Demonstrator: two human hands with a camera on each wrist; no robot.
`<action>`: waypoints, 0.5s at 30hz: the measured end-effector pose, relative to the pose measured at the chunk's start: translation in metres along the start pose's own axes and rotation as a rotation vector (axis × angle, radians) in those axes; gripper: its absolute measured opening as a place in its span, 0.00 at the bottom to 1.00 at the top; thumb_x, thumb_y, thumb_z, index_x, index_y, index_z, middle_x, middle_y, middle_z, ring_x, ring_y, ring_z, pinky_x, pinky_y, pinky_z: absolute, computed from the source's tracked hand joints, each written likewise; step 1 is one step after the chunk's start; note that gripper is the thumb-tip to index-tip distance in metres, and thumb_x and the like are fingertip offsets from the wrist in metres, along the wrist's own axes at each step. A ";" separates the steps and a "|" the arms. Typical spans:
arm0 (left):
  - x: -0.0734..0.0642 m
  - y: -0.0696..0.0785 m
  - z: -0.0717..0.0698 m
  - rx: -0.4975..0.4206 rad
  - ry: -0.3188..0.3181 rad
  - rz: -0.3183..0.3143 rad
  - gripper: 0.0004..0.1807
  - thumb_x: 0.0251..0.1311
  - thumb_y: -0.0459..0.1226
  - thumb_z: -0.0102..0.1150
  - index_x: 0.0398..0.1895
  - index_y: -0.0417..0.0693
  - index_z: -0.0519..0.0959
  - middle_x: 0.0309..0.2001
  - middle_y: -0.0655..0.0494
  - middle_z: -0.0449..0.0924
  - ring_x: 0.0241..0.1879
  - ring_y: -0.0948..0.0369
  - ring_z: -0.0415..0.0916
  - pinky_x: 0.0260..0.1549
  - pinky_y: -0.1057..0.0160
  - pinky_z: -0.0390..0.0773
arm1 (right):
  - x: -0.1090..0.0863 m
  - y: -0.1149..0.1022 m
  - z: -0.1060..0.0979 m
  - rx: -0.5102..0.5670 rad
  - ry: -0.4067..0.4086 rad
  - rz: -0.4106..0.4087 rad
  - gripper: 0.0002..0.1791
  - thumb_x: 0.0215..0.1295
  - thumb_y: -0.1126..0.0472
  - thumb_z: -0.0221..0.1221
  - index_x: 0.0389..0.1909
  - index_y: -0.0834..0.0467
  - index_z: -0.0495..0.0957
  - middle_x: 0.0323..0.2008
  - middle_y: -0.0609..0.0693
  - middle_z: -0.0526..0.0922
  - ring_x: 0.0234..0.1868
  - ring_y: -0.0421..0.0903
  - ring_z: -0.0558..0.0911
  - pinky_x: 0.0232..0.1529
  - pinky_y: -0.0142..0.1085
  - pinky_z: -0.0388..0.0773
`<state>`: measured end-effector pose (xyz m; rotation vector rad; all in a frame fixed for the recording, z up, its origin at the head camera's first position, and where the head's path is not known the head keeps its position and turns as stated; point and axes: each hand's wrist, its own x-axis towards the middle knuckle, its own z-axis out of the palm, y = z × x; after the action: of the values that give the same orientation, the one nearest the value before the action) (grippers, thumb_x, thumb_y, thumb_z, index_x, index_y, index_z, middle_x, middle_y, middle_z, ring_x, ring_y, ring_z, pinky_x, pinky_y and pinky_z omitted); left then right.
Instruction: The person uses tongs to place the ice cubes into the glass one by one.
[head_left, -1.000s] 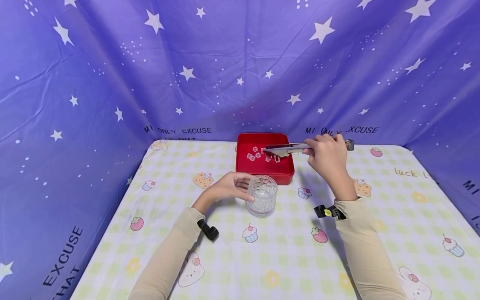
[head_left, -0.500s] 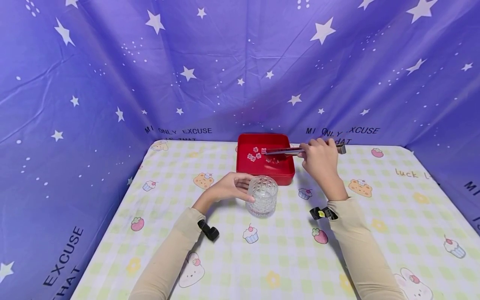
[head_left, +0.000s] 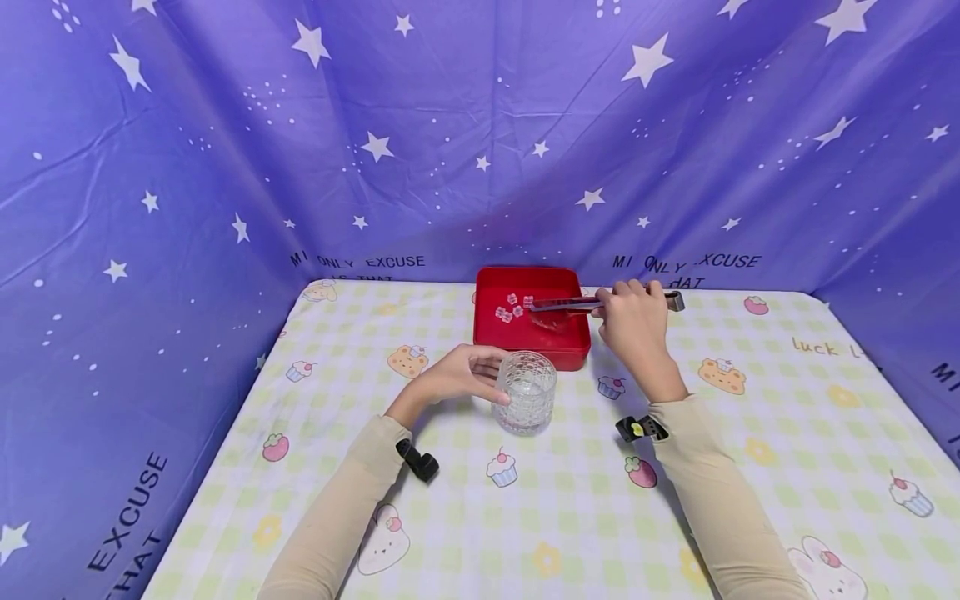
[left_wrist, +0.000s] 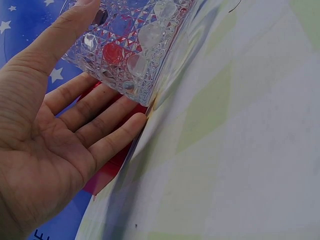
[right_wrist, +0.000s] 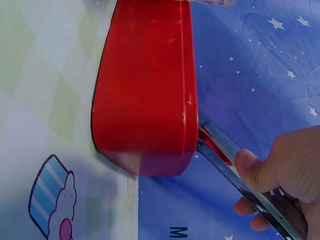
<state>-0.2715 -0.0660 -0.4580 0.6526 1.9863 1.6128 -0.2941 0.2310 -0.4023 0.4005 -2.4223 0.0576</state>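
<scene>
A clear cut-glass tumbler (head_left: 527, 392) stands upright on the table just in front of a red tray (head_left: 577, 358). My left hand (head_left: 459, 373) holds its left side, thumb on the near face and fingers behind it; in the left wrist view the fingers (left_wrist: 107, 117) are only slightly bent. My right hand (head_left: 636, 327) grips metal tongs (head_left: 566, 305) from above, near the middle. Their tips reach into the tray, right at one of several small clear pieces (head_left: 504, 314), like ice cubes. In the right wrist view, the tray wall (right_wrist: 145, 85) hides the tong tips.
A checked tablecloth (head_left: 600, 525) printed with cartoon figures covers the table. Behind it hangs a purple curtain (head_left: 420, 167) with white stars, close to the tray's far side. Each wrist wears a black strap (head_left: 417, 460).
My right hand has shifted left and slightly down, and the tongs' arms have drawn closer together over the pieces in the tray. The left hand and tumbler stay in place.
</scene>
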 end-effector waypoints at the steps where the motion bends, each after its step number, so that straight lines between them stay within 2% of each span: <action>1: 0.000 0.000 0.000 0.002 -0.001 0.003 0.33 0.50 0.29 0.77 0.63 0.41 0.78 0.56 0.45 0.83 0.55 0.57 0.81 0.57 0.60 0.84 | 0.000 0.000 0.001 -0.002 0.002 0.001 0.03 0.58 0.66 0.67 0.30 0.62 0.84 0.25 0.60 0.82 0.31 0.60 0.78 0.39 0.52 0.68; 9: 0.001 -0.002 0.000 0.009 -0.007 0.008 0.34 0.51 0.30 0.77 0.64 0.40 0.78 0.57 0.43 0.83 0.55 0.56 0.81 0.57 0.61 0.84 | -0.001 0.000 0.002 -0.016 0.015 -0.001 0.03 0.59 0.65 0.66 0.29 0.62 0.83 0.26 0.61 0.82 0.32 0.60 0.78 0.39 0.52 0.68; 15: 0.001 -0.001 0.000 0.008 -0.005 0.001 0.34 0.51 0.29 0.76 0.64 0.40 0.77 0.57 0.42 0.82 0.56 0.55 0.81 0.57 0.60 0.84 | 0.000 -0.002 0.001 -0.008 -0.008 -0.015 0.03 0.56 0.66 0.68 0.29 0.61 0.84 0.25 0.59 0.82 0.32 0.60 0.79 0.39 0.51 0.68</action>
<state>-0.2724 -0.0655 -0.4588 0.6605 1.9898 1.6034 -0.2937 0.2286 -0.4030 0.4163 -2.4266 0.0398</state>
